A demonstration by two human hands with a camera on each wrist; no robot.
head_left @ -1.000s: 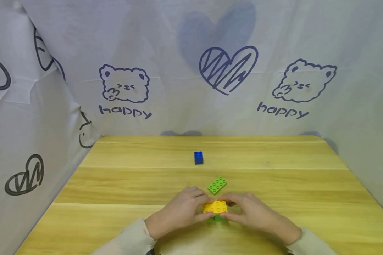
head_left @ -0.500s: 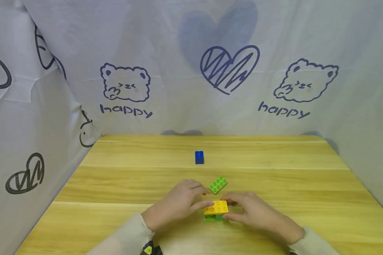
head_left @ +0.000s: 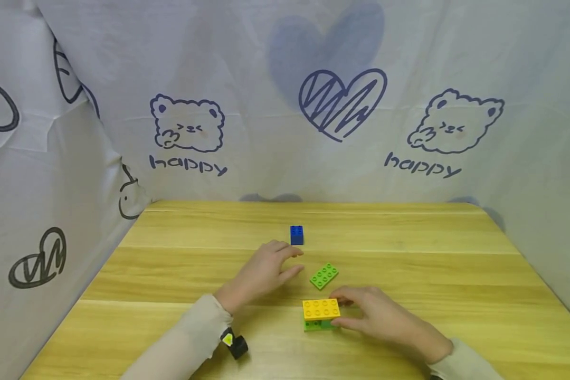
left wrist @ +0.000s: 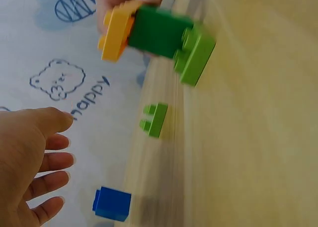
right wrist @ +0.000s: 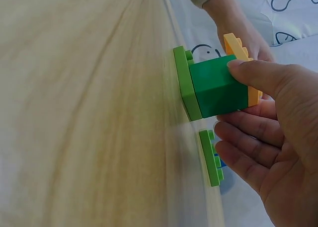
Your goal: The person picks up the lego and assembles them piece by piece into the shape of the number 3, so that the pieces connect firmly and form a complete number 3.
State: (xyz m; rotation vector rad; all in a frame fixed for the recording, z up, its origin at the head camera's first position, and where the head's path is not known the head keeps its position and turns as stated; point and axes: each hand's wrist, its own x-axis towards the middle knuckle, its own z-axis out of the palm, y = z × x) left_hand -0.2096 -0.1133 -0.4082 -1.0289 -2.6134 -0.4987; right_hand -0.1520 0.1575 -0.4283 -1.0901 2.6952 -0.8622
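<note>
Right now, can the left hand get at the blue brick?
Likely yes: the left hand is empty, near the blue brick, with nothing visible between them; the loose green brick lies to one side.

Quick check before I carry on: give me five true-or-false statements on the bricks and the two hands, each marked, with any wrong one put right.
1. The right hand holds a stack topped by a yellow brick. True.
2. The yellow brick's studs face down toward the table. False: in the head view they face up.
3. A dark green block sits directly under the yellow brick. True.
4. The loose light green brick is joined to the stack. False: it lies apart on the table, beyond the stack.
5. The left hand is gripping the blue brick. False: it holds nothing, and the blue brick stands on the table.
</note>
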